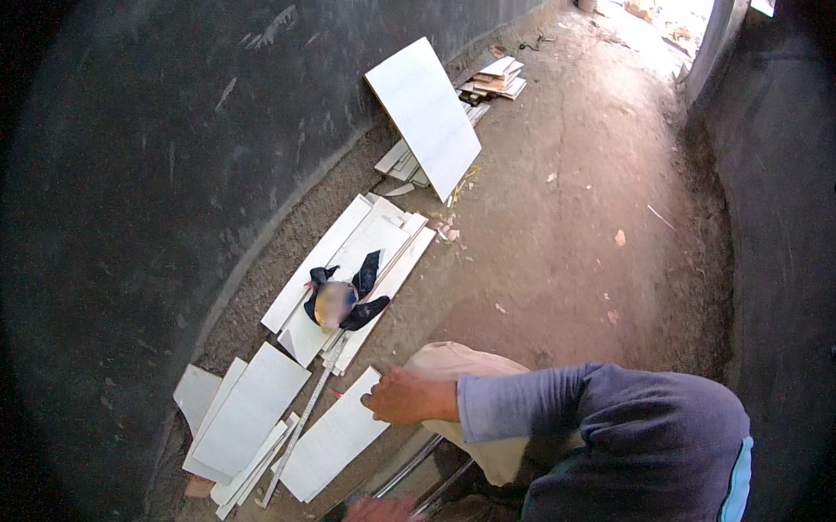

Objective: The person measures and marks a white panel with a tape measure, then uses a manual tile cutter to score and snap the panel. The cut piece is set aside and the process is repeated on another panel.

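Observation:
My right hand (403, 396) is closed with curled fingers at the upper corner of a long white tile strip (335, 441). Its forearm, in a grey-blue sleeve (524, 401), crosses over my bent knee in beige trousers (451, 356). At the lower edge, my left hand (379, 521) is smeared by motion, so its fingers cannot be read. It is near two parallel metal bars (411, 466), which run under my right forearm. Alongside the tile strip lies a long thin metal-coloured straightedge (301, 415).
White tile pieces (253, 408) lie left, near the dark wall (141, 202). A black bundle with a blurred middle (369, 270) rests on another tile stack (320, 257). Farther off, a large tile (429, 117) leans over more pieces. The dirt floor (568, 240) runs toward a bright opening.

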Action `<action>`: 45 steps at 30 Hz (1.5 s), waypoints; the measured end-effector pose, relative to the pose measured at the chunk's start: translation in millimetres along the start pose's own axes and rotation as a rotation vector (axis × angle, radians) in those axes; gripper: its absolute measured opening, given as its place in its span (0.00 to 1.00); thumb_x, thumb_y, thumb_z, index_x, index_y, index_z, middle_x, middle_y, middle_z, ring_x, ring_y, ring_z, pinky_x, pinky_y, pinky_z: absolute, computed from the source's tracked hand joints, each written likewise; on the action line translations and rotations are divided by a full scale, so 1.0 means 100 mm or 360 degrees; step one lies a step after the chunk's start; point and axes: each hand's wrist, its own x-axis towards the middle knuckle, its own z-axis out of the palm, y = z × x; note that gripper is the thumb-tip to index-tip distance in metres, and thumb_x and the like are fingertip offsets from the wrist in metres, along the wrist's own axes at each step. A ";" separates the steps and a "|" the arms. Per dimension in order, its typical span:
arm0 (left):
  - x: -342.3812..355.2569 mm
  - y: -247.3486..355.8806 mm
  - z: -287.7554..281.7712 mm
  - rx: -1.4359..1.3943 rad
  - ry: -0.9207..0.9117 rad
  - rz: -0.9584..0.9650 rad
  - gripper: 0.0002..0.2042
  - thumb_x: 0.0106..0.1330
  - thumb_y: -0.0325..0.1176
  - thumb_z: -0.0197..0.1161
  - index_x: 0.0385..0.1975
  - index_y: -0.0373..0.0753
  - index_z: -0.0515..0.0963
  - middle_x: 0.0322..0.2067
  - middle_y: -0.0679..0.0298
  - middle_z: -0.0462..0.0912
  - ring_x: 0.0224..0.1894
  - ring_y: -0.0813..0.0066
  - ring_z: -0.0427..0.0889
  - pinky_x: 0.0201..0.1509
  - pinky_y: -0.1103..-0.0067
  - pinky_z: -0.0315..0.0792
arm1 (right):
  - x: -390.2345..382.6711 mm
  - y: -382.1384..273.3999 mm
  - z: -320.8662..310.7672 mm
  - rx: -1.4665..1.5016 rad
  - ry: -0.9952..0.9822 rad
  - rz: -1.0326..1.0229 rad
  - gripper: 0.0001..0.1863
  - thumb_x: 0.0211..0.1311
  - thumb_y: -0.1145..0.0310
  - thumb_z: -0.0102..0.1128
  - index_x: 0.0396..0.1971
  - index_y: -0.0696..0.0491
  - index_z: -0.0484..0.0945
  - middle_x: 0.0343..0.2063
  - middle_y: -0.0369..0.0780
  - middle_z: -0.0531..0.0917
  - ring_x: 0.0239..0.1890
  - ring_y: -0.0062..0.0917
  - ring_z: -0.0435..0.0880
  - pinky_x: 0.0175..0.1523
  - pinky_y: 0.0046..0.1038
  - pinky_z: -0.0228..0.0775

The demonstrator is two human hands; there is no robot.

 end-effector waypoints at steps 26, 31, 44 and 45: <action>-0.54 1.34 0.32 -0.0887 0.0778 -0.0862 0.18 0.73 0.47 0.59 0.47 0.38 0.84 0.46 0.49 0.85 0.49 0.48 0.83 0.57 0.59 0.75 | -2.51 0.15 -1.91 0.0350 0.0001 0.0847 0.13 0.64 0.55 0.59 0.39 0.46 0.86 0.39 0.42 0.86 0.47 0.40 0.83 0.54 0.45 0.74; -0.74 1.72 0.00 -0.0768 0.0611 -0.1007 0.16 0.69 0.40 0.64 0.50 0.36 0.82 0.48 0.49 0.84 0.53 0.49 0.80 0.62 0.61 0.72 | -3.36 0.83 -2.12 0.0492 -0.0100 0.1023 0.14 0.66 0.54 0.57 0.34 0.48 0.84 0.36 0.40 0.84 0.52 0.38 0.77 0.59 0.48 0.66; 4.00 1.54 -2.77 -0.0177 0.0316 -0.0984 0.25 0.74 0.40 0.58 0.65 0.30 0.72 0.62 0.40 0.76 0.65 0.40 0.73 0.71 0.60 0.67 | -3.93 3.18 -3.29 0.0915 -0.0081 0.1076 0.12 0.67 0.59 0.59 0.45 0.48 0.82 0.42 0.37 0.87 0.53 0.33 0.81 0.56 0.43 0.64; 4.62 1.47 -3.15 -0.0323 0.0434 -0.0656 0.25 0.73 0.40 0.59 0.65 0.30 0.71 0.63 0.40 0.74 0.66 0.41 0.72 0.71 0.59 0.66 | -3.97 3.24 -3.35 0.0916 -0.0095 0.1070 0.11 0.67 0.60 0.59 0.44 0.48 0.82 0.41 0.38 0.87 0.51 0.33 0.82 0.55 0.43 0.65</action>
